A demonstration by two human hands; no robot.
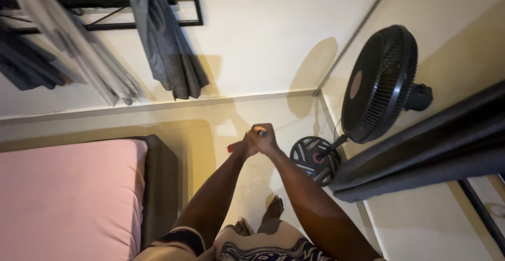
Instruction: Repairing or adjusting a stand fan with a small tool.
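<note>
Both my arms reach out in front of me over the pale floor. My left hand [242, 146] and my right hand [264, 139] are pressed together, both closed around a thin stick-like handle. A red end [231, 147] pokes out to the left of my left hand, and a pale tip [262, 133] shows above my right hand. What the handle belongs to is hidden by my fingers. My bare feet [273, 208] stand on the floor below the hands.
A black pedestal fan [379, 85] on a round base [314, 158] stands right of my hands. A dark curtain [436, 150] hangs at right. A pink mattress [68, 198] on a dark frame is at left. Dark clothes [165, 40] hang on a rack by the wall.
</note>
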